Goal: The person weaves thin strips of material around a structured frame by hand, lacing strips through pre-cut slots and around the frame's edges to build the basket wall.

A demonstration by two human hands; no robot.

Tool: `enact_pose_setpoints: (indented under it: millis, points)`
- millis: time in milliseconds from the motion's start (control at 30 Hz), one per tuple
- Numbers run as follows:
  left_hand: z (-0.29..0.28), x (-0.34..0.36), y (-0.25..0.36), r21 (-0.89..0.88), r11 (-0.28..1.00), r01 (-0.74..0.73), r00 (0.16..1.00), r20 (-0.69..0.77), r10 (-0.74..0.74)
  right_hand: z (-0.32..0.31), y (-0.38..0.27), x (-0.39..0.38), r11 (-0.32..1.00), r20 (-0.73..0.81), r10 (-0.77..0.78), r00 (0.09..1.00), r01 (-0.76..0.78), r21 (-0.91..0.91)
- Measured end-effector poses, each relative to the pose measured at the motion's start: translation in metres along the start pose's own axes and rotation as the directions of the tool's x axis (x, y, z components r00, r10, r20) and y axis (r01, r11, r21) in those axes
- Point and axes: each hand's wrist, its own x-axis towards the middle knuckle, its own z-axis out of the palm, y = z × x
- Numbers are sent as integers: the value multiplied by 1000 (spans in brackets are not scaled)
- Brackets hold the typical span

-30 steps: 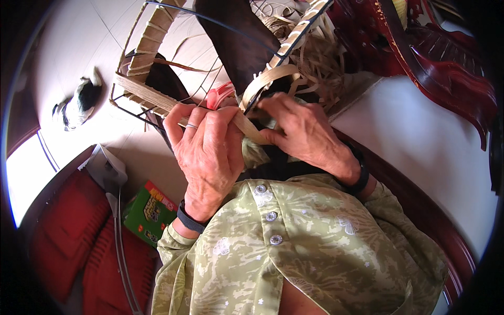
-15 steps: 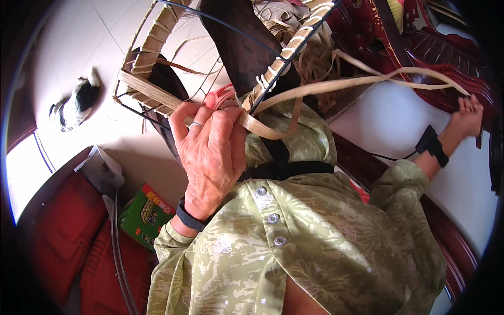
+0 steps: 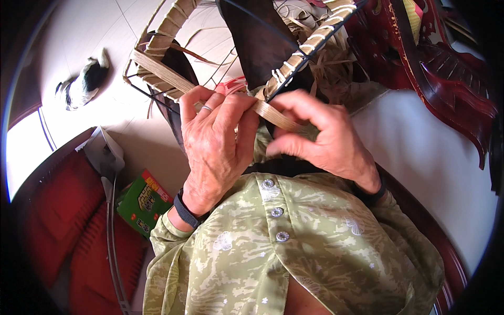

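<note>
In the head view, from where I stand, everything hangs on the left hand: its fingers are bunched narrow over the near corner of the black wire frame, apparently pinching down the flat tan strip. That strip comes out from under those fingers and runs toward the opening of the right hand, whose thumb and forefinger stand wide apart; blurred as it is, I see no pinch on the strip there. If the left fingers eased, I'd expect the strip to slip at the corner and go slack. A slanting pull might twist, crease or even split it. The red stringy bundle lies close by the left fingertips and could get caught underneath. Beyond, the heap of loose strips might snag the tail, which I can't follow
</note>
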Motion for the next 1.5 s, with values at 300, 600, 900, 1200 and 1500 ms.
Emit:
enact_pose_setpoints:
  millis: [300,600,900,1200,1500]
  points:
    - [0,0,5,-17,999,40,998,-41,-41,-35,-13,50,547,49,-685,727,558,-625]
    - [3,-6,7,-57,998,28,994,-100,-33,-27,-26,108,439,322,-607,727,644,-626]
    - [0,-8,4,13,997,79,997,-27,-79,-14,-23,106,115,498,-443,745,598,-793]
    - [4,-4,11,76,996,44,999,1,-44,-26,-37,100,314,289,-738,610,689,-653]
    - [3,5,18,58,991,121,984,128,-127,-10,23,14,990,-204,-135,970,126,-58]
